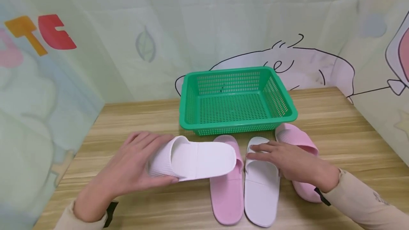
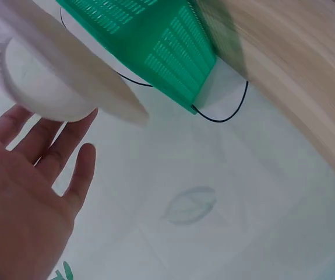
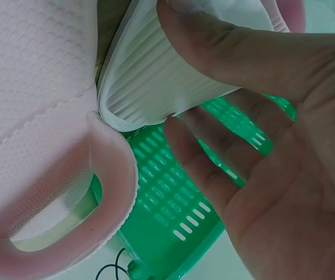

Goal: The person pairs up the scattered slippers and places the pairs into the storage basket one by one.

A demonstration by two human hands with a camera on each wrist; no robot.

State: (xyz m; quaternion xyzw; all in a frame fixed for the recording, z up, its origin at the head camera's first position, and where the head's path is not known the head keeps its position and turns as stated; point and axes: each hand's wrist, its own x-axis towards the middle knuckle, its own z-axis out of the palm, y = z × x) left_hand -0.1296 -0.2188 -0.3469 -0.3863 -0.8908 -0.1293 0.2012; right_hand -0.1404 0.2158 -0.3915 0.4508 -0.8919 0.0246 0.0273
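Green basket (image 1: 239, 123) stands behind; held white slipper (image 1: 201, 159) partly hides pink slipper (image 1: 227, 198).

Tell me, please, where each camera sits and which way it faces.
Head: worn on the person's head, facing forward and down at the green basket, slippers and table; both hands and sleeves show.
Left wrist: facing the left hand and its white slipper, with the basket beyond; that hand's palm and fingers show.
Right wrist: facing the right hand at the other white slipper, beside a pink slipper; palm, thumb and fingers show.
Shared: head and left wrist both show the basket and leaf drawing.
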